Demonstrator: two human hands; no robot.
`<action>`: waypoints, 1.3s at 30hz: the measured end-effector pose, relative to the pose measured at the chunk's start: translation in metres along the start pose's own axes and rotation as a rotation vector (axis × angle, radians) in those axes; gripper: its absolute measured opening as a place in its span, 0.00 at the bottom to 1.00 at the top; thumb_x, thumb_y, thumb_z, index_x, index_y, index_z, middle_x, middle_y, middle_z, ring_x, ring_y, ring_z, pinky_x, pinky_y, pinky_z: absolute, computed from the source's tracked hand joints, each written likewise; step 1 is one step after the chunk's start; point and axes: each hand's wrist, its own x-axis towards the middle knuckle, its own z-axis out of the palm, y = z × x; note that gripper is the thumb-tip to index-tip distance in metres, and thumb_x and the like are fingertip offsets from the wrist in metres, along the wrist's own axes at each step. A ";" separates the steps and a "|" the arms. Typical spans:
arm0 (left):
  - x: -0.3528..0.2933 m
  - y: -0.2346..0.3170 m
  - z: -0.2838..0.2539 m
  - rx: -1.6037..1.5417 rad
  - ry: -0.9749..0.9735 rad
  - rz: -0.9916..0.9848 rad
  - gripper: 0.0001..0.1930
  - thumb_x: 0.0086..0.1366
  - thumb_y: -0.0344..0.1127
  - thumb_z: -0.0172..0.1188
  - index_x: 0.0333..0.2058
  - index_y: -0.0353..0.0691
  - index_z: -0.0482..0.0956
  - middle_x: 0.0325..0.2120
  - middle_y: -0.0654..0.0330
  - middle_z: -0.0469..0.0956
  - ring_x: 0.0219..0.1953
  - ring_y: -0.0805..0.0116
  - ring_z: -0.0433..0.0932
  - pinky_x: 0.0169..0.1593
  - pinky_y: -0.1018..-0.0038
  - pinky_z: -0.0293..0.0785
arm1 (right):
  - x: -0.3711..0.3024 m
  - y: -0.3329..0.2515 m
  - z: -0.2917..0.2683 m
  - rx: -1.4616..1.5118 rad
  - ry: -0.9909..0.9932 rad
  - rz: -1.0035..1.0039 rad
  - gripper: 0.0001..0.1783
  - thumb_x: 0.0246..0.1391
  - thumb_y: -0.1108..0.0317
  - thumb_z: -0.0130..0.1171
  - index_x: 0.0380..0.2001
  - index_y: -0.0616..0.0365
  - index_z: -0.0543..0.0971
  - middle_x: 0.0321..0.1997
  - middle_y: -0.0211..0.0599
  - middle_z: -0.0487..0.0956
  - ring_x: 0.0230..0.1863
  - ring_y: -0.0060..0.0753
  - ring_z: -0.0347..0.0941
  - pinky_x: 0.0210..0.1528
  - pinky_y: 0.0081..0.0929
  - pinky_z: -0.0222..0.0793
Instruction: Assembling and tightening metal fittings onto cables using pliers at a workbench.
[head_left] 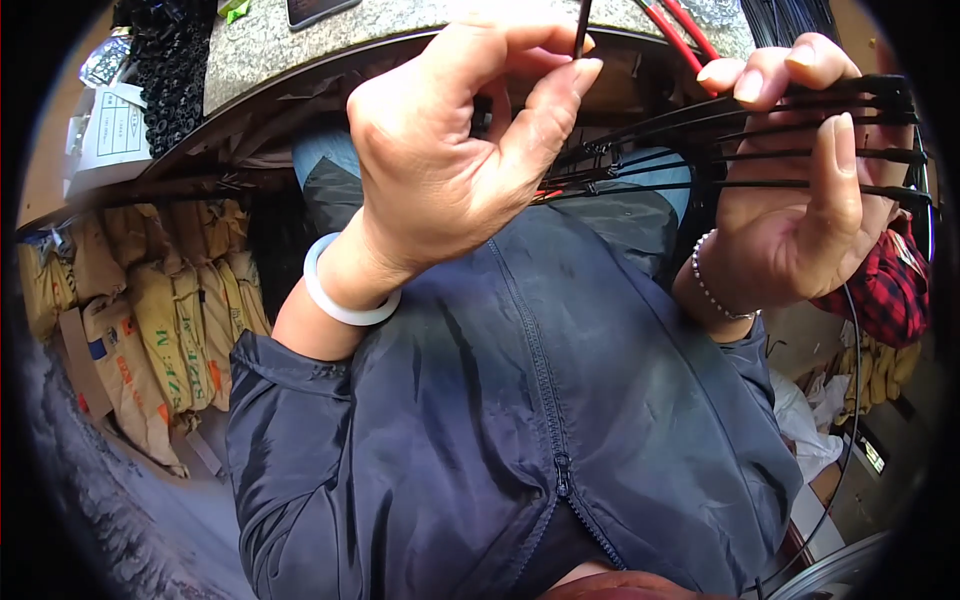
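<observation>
My left hand (440,150) is raised in front of my body, its thumb and index finger pinched on a thin black rod-like piece (583,22) that runs up out of the picture. At the right, my right hand (785,225) holds several thin black cables (745,186) between its fingers. Thicker black ends (885,88) of these cables stick out past the fingers to the right. Toward the left, the cables run behind my left hand, where their other ends are hidden. Red tool handles (690,45) show just beyond my right fingertips.
A speckled worktop (270,62) spans the far side, with a dark phone-like device (315,10) on it. Many small black parts (178,85) are heaped at its left, beside a white box (108,135). Tan sacks (150,310) stand lower left; a red-black checked cloth (885,290) hangs right.
</observation>
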 end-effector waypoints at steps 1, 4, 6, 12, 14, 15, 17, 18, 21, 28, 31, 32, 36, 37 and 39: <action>0.000 0.001 0.000 0.013 0.000 0.001 0.08 0.57 0.22 0.58 0.35 0.30 0.72 0.27 0.56 0.79 0.29 0.75 0.78 0.35 0.83 0.72 | -0.001 -0.002 0.004 -0.121 0.021 0.022 0.17 0.56 0.72 0.35 0.43 0.77 0.63 0.41 0.57 0.66 0.36 0.40 0.65 0.41 0.44 0.67; 0.001 0.003 -0.001 0.046 -0.003 0.014 0.09 0.56 0.21 0.58 0.37 0.30 0.72 0.30 0.56 0.78 0.31 0.72 0.79 0.35 0.81 0.73 | -0.002 -0.001 0.001 -0.227 0.063 0.070 0.17 0.56 0.72 0.34 0.43 0.77 0.63 0.41 0.57 0.66 0.37 0.40 0.65 0.42 0.44 0.66; 0.001 0.003 0.000 0.058 -0.002 0.016 0.09 0.56 0.21 0.58 0.37 0.30 0.72 0.31 0.56 0.77 0.32 0.71 0.79 0.36 0.81 0.74 | -0.001 0.002 -0.009 -0.053 -0.059 0.005 0.18 0.57 0.71 0.36 0.45 0.76 0.63 0.41 0.57 0.66 0.39 0.41 0.65 0.44 0.43 0.65; 0.010 -0.003 0.009 -0.075 -0.016 0.105 0.10 0.52 0.22 0.63 0.34 0.33 0.76 0.29 0.59 0.79 0.25 0.81 0.73 0.28 0.86 0.69 | 0.008 0.010 0.006 -0.172 0.016 0.000 0.27 0.60 0.61 0.41 0.54 0.73 0.54 0.42 0.55 0.67 0.41 0.40 0.65 0.45 0.40 0.65; 0.014 0.004 0.019 -0.099 -0.007 0.096 0.08 0.50 0.24 0.63 0.31 0.35 0.77 0.26 0.58 0.78 0.22 0.74 0.74 0.25 0.82 0.69 | 0.017 -0.004 0.022 -0.414 -0.035 0.144 0.32 0.59 0.58 0.44 0.58 0.70 0.50 0.42 0.53 0.67 0.38 0.37 0.66 0.46 0.36 0.65; 0.012 0.003 0.020 -0.103 0.014 0.080 0.07 0.49 0.24 0.63 0.29 0.35 0.77 0.23 0.56 0.77 0.22 0.66 0.76 0.27 0.77 0.72 | 0.016 -0.001 0.042 -0.440 0.112 0.138 0.35 0.59 0.56 0.46 0.59 0.69 0.48 0.42 0.49 0.68 0.37 0.33 0.66 0.46 0.32 0.65; 0.012 0.005 0.021 -0.098 -0.017 0.083 0.07 0.51 0.25 0.61 0.31 0.36 0.77 0.25 0.55 0.77 0.25 0.60 0.77 0.29 0.74 0.73 | 0.017 0.002 0.044 -0.495 0.097 0.107 0.38 0.57 0.55 0.49 0.59 0.69 0.47 0.42 0.45 0.68 0.38 0.28 0.65 0.47 0.28 0.63; 0.013 0.008 0.024 -0.119 -0.009 0.080 0.07 0.51 0.26 0.61 0.31 0.36 0.76 0.25 0.54 0.77 0.26 0.59 0.77 0.30 0.74 0.73 | 0.018 0.003 0.044 -0.485 0.113 0.111 0.39 0.56 0.55 0.51 0.59 0.69 0.46 0.42 0.43 0.68 0.38 0.26 0.65 0.47 0.27 0.63; 0.017 0.007 0.023 -0.127 -0.098 0.185 0.10 0.53 0.27 0.60 0.36 0.36 0.75 0.27 0.53 0.75 0.27 0.56 0.76 0.30 0.72 0.73 | 0.018 0.014 0.029 -0.473 0.126 0.089 0.43 0.55 0.55 0.54 0.61 0.68 0.43 0.43 0.38 0.67 0.40 0.23 0.62 0.50 0.22 0.57; 0.020 0.011 0.024 -0.038 -0.084 0.198 0.12 0.50 0.24 0.60 0.36 0.33 0.75 0.25 0.53 0.75 0.24 0.57 0.76 0.27 0.72 0.73 | 0.020 0.007 0.030 -0.250 0.085 0.137 0.47 0.52 0.56 0.57 0.62 0.65 0.41 0.46 0.36 0.65 0.43 0.21 0.60 0.51 0.19 0.55; 0.022 0.012 0.022 -0.033 -0.043 0.190 0.11 0.51 0.23 0.60 0.35 0.33 0.75 0.24 0.54 0.76 0.23 0.59 0.76 0.26 0.73 0.72 | 0.022 0.007 0.018 -0.189 0.066 0.188 0.44 0.54 0.54 0.55 0.61 0.67 0.44 0.44 0.37 0.68 0.42 0.20 0.63 0.49 0.18 0.58; 0.022 0.014 0.022 -0.015 -0.062 0.156 0.11 0.51 0.22 0.59 0.35 0.33 0.75 0.24 0.54 0.76 0.23 0.60 0.77 0.26 0.73 0.72 | 0.022 0.007 0.012 0.005 0.070 0.218 0.36 0.56 0.66 0.53 0.61 0.65 0.47 0.45 0.34 0.66 0.41 0.18 0.63 0.46 0.16 0.60; 0.024 0.015 0.025 -0.007 -0.064 0.142 0.10 0.51 0.21 0.59 0.35 0.32 0.75 0.24 0.53 0.76 0.23 0.60 0.77 0.26 0.74 0.72 | 0.029 0.005 0.000 0.108 0.066 0.333 0.22 0.56 0.64 0.54 0.50 0.63 0.66 0.35 0.27 0.71 0.32 0.12 0.64 0.35 0.10 0.61; 0.024 0.014 0.025 -0.023 -0.049 0.147 0.10 0.51 0.21 0.59 0.35 0.32 0.75 0.23 0.53 0.76 0.22 0.61 0.76 0.26 0.74 0.71 | 0.031 0.006 -0.001 0.093 0.036 0.309 0.21 0.56 0.60 0.53 0.46 0.65 0.67 0.35 0.33 0.70 0.34 0.18 0.65 0.37 0.15 0.62; 0.024 0.015 0.024 -0.012 -0.076 0.158 0.09 0.53 0.21 0.59 0.35 0.31 0.76 0.23 0.55 0.76 0.22 0.68 0.75 0.26 0.77 0.70 | 0.034 0.007 -0.004 0.081 0.004 0.285 0.22 0.55 0.56 0.53 0.41 0.66 0.68 0.35 0.40 0.70 0.36 0.23 0.66 0.38 0.20 0.63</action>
